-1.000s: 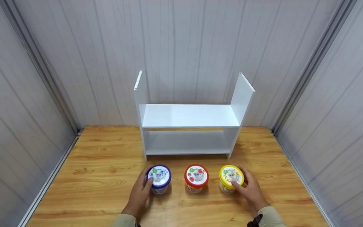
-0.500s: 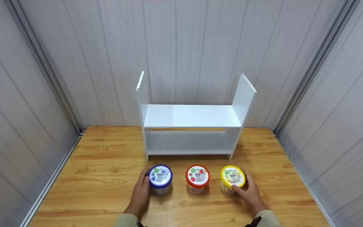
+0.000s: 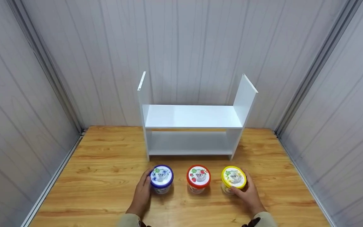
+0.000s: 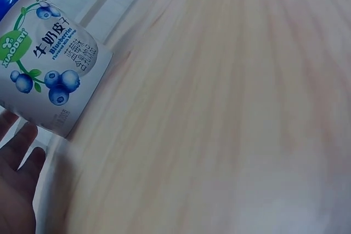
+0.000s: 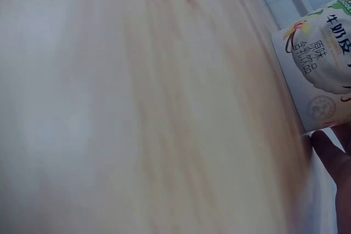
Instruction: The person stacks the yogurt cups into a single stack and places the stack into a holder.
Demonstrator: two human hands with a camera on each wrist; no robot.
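Desk (image 3: pixel 106 176) of pale wood grain spreads under me, grey panelled walls (image 3: pixel 30 78) closing it in on three sides. At the back stands the white two-tier shelf (image 3: pixel 194 116), both boards bare, its foot well behind the row of tubs. Three yogurt tubs stand upright in a line in front of me, just apart from each other. My left hand (image 3: pixel 142 192) curls round the left side of the blue-lidded blueberry tub (image 3: pixel 161 178), thumb and fingers wrapping its wall; my left wrist view shows the blueberry label (image 4: pixel 46 75) and my fingers (image 4: pixel 16 190) at its base. My right hand (image 3: pixel 246 194) wraps the right side of the yellow-lidded tub (image 3: pixel 233 178) the same way, fingers curled against it. Both tubs sit on the desk. Between them, untouched, the red-lidded strawberry tub (image 3: pixel 198 177).
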